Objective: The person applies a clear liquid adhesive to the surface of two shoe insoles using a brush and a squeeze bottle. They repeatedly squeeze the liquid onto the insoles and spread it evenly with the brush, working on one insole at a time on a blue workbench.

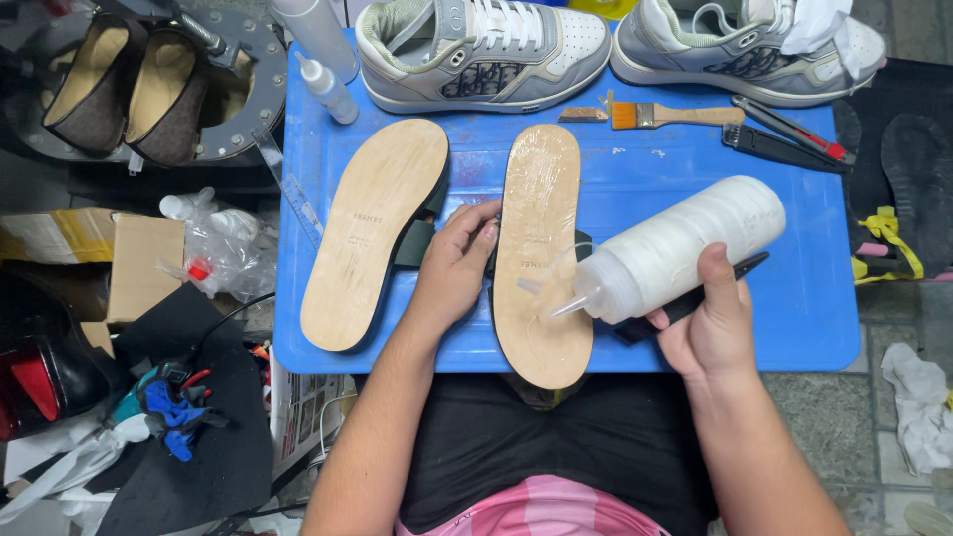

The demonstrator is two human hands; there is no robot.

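The right hand [710,333] is closed around a translucent white plastic squeeze bottle [685,248], fingers wrapped under its body and the thumb pressed on top; a thin black tool [695,298] is pinched in the same grasp beneath the bottle. The bottle lies tilted, its clear pointed nozzle [571,303] aimed left and down, the tip just above the tan leather sole of an upturned sandal [541,253] whose surface looks glossy. The left hand [452,268] rests half curled against that sandal's left edge, fingertips touching the rim near mid-length and steadying it, not wrapped around it. Left of that hand lies a second upturned sandal with a matte tan sole [372,233] and a dark green strap showing beneath. Both rest on a blue plastic tray [794,298] across the person's lap. Beyond the bottle, at the tray's far edge, lie a small wooden-handled brush with orange bristles [675,115] and a black utility knife with a red end [789,139]. Farther still stand two grey and white sneakers [486,50]. Far left of the left hand sits an open brown cardboard box [109,263].
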